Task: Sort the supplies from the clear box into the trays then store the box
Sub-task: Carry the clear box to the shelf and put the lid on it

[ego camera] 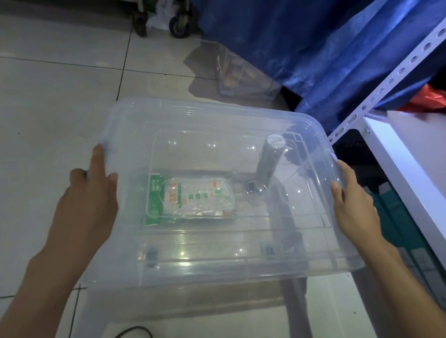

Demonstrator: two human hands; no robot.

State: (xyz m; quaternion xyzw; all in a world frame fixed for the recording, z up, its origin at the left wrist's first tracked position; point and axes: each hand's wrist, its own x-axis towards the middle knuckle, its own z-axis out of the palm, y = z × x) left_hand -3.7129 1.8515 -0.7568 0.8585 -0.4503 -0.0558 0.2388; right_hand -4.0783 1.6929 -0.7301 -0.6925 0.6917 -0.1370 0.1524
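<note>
Two hands grasp a lidded clear box (219, 196) above the tiled floor (29, 92): left hand (88, 207) grips its left edge, right hand (353, 202) its right. Inside lie a green packet (181, 200) and a dark cylinder (268, 161). Beyond hangs a blue cloth (311, 22).

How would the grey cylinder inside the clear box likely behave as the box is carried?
The grey cylinder lies loose and slanted inside the clear box, so it will probably roll or slide if the box tilts. Its smooth round body suggests little grip on the plastic.
</note>
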